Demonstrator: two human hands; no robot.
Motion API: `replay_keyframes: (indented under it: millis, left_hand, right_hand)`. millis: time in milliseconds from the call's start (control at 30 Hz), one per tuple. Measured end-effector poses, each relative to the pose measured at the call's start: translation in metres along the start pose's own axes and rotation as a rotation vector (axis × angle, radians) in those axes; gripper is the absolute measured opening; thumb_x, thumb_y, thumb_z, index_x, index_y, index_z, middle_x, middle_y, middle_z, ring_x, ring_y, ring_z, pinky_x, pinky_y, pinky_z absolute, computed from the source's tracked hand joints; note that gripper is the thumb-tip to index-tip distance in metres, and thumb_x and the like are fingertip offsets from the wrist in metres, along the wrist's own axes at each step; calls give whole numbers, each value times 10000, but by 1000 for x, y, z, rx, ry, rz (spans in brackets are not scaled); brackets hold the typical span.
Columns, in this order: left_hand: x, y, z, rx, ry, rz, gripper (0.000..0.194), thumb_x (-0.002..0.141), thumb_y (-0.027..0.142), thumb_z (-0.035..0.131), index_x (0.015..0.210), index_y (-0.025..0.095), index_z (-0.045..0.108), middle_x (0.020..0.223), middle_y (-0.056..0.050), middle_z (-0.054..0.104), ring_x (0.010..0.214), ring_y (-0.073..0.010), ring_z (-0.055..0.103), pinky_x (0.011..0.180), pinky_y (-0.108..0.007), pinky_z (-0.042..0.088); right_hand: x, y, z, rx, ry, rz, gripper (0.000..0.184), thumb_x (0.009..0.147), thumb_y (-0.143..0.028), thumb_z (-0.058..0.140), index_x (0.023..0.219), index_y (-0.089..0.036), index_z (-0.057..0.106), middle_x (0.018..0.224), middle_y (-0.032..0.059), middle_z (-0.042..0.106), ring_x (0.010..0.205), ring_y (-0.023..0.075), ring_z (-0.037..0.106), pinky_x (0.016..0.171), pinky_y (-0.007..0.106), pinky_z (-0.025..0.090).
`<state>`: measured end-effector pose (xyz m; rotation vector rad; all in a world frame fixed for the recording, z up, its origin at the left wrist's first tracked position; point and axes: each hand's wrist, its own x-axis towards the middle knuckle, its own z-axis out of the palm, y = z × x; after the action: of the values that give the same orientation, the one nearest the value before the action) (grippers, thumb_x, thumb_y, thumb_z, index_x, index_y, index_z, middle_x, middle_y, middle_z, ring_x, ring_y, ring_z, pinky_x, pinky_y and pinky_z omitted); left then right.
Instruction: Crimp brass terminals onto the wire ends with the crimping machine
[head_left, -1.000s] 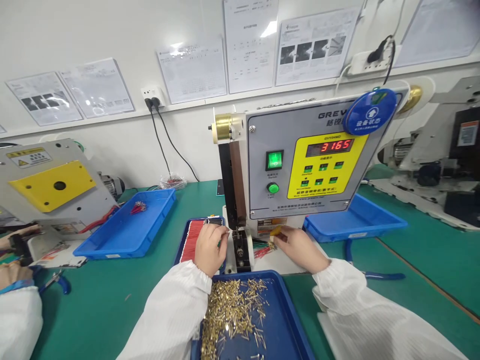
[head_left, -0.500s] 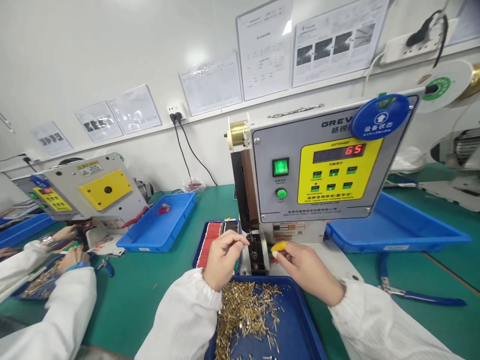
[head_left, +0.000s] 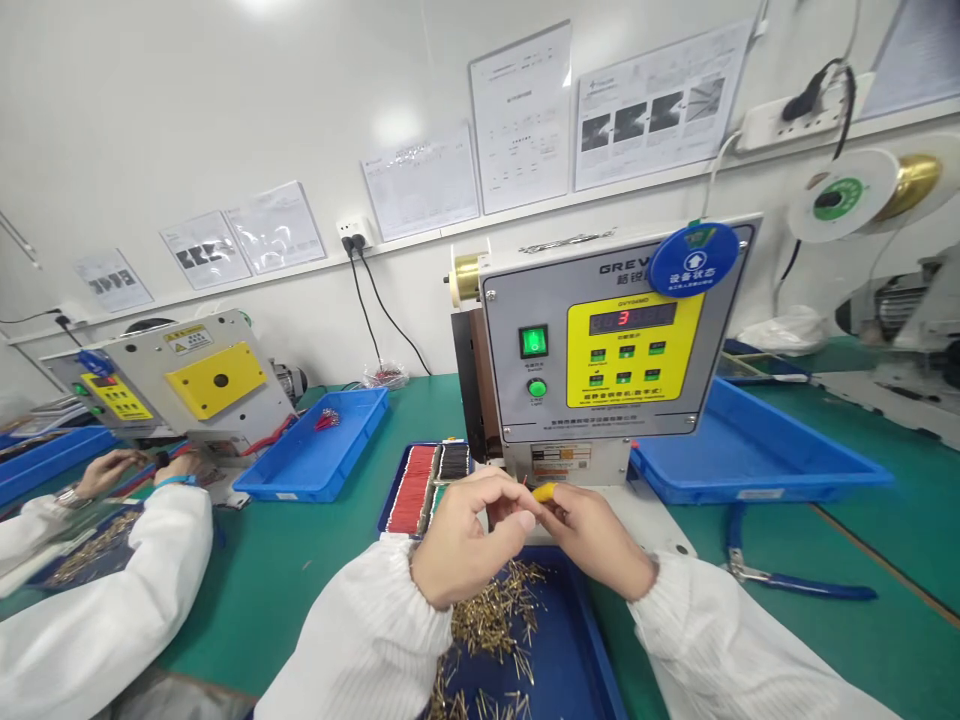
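Observation:
My left hand (head_left: 472,535) and my right hand (head_left: 596,540) meet at the fingertips in front of the machine's base, above the near blue tray (head_left: 574,640). Yellow covers the tip of a right finger. A small red bit, seemingly a thin red wire (head_left: 525,482), shows at the right fingertips. The left fingers are curled and pinched against the right ones; what they hold is hidden. Beneath the hands, many small brass-coloured pins (head_left: 495,610) lie in the tray. The grey machine (head_left: 506,385) behind is lit, with a red 3 on its display; its working head is mostly covered by my hands.
Red pieces (head_left: 415,490) and black pieces (head_left: 454,462) lie in a divided tray at left. Blue trays (head_left: 765,493) (head_left: 285,480) flank the machine. Blue-handled pliers (head_left: 795,582) lie at right. A co-worker's hands (head_left: 184,465) are at another machine (head_left: 217,375).
My hands have come together from either side of the machine's working head. The display has gone from 65 to 3. The camera view has shifted, and the co-worker's hands have moved.

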<state>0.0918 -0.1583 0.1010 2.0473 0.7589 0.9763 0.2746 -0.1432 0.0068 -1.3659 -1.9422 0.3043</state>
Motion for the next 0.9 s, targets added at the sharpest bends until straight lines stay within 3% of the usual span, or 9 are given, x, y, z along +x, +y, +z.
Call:
replay_keyframes:
  millis: [900]
  left_hand:
    - [1,-4,5,-38,-21,-47,175,837,284,551,863,164,677,813,-50,580,726,-144,540,660,-273,444]
  right_hand:
    - [0,-1,-1,5,-12,4,321,918,-357,424,647,-208,508,626,22,590,572,172,535,534,279,369]
